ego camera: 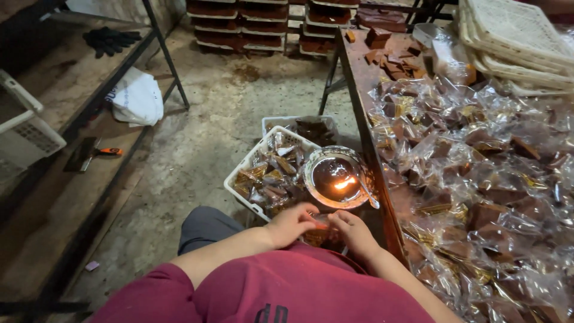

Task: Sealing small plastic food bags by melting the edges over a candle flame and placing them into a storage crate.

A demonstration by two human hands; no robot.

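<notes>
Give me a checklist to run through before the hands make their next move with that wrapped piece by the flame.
1. Both hands on the piece: left hand and right hand pinch a small wrapped piece together. Ok.
2. Flame lit: a glow shows in the metal bowl. Ok.
3. Fingers off the flame: hands are below the bowl's rim. Ok.
4. Room in the white basket: already heaped with wrapped pieces. Cannot tell.
5. Supply at hand: table is covered with bagged pieces. Ok.
6. Wrapper sealed: hidden by fingers. Cannot tell.

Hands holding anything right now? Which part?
Both the left hand and right hand pinch one small wrapped piece between them, at its two ends; details unclear.
</notes>
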